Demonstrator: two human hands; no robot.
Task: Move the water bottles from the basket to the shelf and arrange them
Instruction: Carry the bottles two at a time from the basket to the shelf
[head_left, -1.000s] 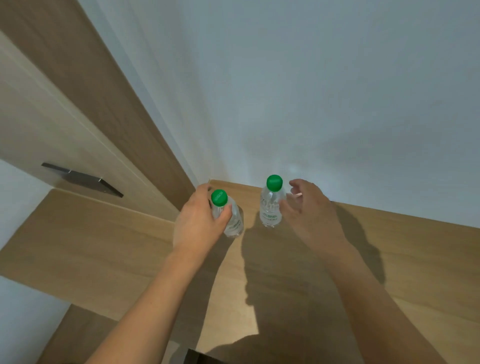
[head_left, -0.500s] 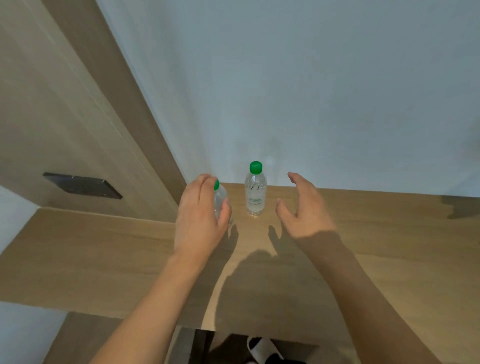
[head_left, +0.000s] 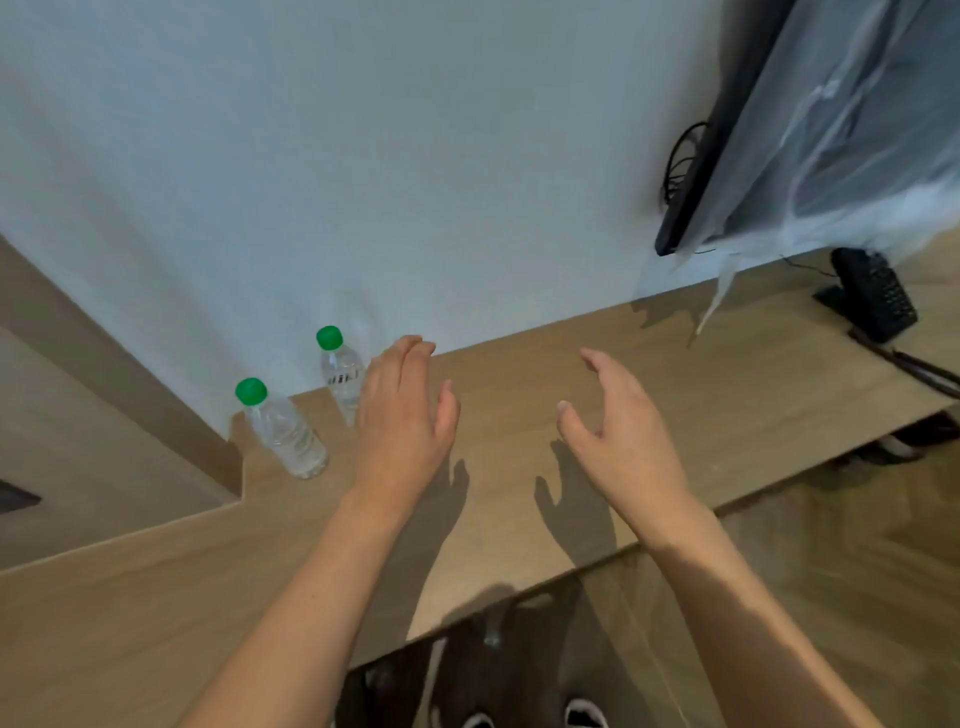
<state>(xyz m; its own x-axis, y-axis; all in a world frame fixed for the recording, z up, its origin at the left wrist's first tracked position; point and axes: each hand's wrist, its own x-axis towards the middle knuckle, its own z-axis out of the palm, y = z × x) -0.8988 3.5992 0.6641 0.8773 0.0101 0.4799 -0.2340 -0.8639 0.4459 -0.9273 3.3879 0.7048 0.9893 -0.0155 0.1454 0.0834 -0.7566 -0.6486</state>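
2 bottles (head_left: 283, 431) (head_left: 340, 371) are standing on the shelf (head_left: 519, 395); the left hand (head_left: 402, 415) and right hand (head_left: 621, 441) are hovering released, grasping nothing

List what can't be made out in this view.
- Basket: not in the head view.
- Right water bottle: its lower right side is behind the left hand.
- Bottle label print: too small to read.
- Monitor: cut by the top and right edges, under plastic.
- Right hand: holds nothing.

- I am seeing dark print on the label of the bottle (head_left: 344, 375) just beside my left hand (head_left: 402, 415), but it is blurring past reading.
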